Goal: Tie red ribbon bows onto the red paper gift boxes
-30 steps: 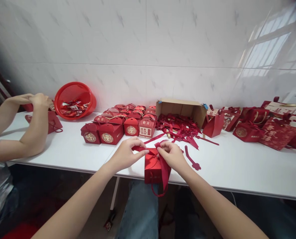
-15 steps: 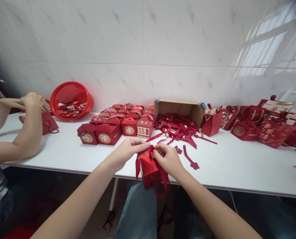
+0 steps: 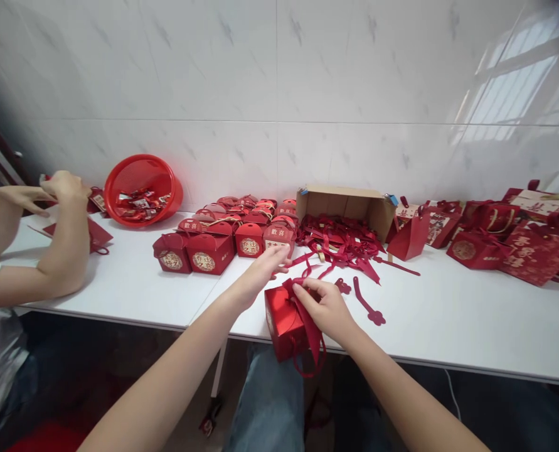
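Note:
A shiny red gift box (image 3: 282,314) sits at the table's front edge, its near end overhanging my knee. Dark red ribbon (image 3: 308,320) is gathered at the top of the box, with a long tail and a loop hanging down its right side. My right hand (image 3: 329,307) pinches this ribbon between thumb and fingers against the box top. Above and left of the box, my left hand (image 3: 265,270) is raised with its fingers stretched out, and I see nothing gripped in it. Two dark red flower-ended strips (image 3: 368,302) lie right of my right hand.
Several red gift boxes (image 3: 211,252) stand in rows at the back. A cardboard box (image 3: 345,194) on its side spills ribbons. Red gift bags (image 3: 526,251) stand at right. A red basin (image 3: 178,194) holds small packets. At far left, another person's arms (image 3: 67,251) work over a red bag.
My left hand has let go of the ribbon and lifted up and away with its fingers extended. My right hand still pinches the ribbon. The view has shifted slightly.

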`<state>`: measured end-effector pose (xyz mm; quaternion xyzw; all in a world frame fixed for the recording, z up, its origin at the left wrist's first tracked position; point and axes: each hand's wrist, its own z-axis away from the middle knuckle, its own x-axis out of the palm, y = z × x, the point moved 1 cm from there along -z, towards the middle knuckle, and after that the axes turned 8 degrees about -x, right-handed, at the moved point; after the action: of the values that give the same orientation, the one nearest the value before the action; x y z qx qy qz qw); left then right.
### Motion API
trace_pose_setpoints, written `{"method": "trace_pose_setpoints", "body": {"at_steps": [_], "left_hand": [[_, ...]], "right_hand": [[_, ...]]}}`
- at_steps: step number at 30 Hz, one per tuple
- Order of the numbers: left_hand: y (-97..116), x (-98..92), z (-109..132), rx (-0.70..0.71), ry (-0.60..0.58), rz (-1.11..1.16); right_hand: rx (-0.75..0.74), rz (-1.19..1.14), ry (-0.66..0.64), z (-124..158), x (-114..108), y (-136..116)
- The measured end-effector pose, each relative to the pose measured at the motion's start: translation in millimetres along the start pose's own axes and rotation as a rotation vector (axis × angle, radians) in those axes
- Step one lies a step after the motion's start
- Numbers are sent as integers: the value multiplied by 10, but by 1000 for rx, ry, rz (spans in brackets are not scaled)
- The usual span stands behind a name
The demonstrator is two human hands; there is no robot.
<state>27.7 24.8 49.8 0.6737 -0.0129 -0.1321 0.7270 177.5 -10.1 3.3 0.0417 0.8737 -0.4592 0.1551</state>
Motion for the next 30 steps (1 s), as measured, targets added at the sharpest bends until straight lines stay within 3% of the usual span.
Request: {"method": "trace_pose_setpoints", "body": {"at_steps": [3,5,9,13,17,20,23,26,30], "left_hand": [[-102,-47,103,108,-57,-144],[-158,-61,179,164,-31,-225],[-238,-46,259,260,71,-275],[-287,-12,276,304,43,-261],[-302,4,282,329,41,-234],[-316,17,276,351,94,-237],[-341,34,261,349,139,-241],[-369,53,255,326,155,-218],[-405,76,273,325,176,-188]], "right_hand": [[-6,-39,-12,-2,-26,-5],[-11,-39,-5,9,-30,-5],[61,-73,124,49,15,29],[92,-100,223,79,68,45],[-5,62,189,86,49,-10],[-142,206,147,100,19,-41],[-188,272,110,120,2,-20],[-128,247,122,121,-18,29],[59,18,70,92,-46,75]]}}
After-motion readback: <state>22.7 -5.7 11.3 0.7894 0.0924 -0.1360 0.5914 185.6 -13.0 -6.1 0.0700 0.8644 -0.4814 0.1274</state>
